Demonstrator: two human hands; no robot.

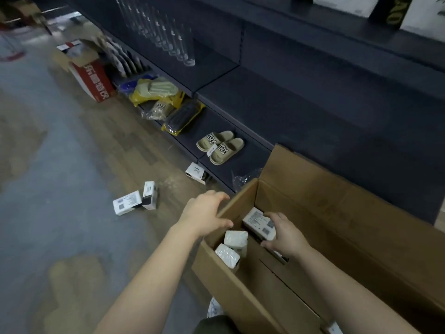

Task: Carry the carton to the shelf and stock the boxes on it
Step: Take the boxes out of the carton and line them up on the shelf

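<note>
Far left on the floor [60,165]: a red carton [92,79], flaps open, by the far end of the dark shelf [301,104]. Nearer, on the wood planks, two white boxes [134,200], touching each other. On the shelf's lowest board, bagged slippers [156,89] in a heap, then a tan pair of slippers [220,147], unbagged, side by side. Just beside the shelf's foot, a lone white box [196,173] on the floor. Left grip [207,213] wide, fingers spread, laid on the left rim of the brown carton [325,213], holding nothing. Brown carton open-topped, just in front of the shelf at lower right, far flap upright. Inside, near its left wall, two wrapped boxes [232,247] on end, touching. Right grip [286,235] down inside the carton, fingers and thumb curled round a labelled white box [257,220].
</note>
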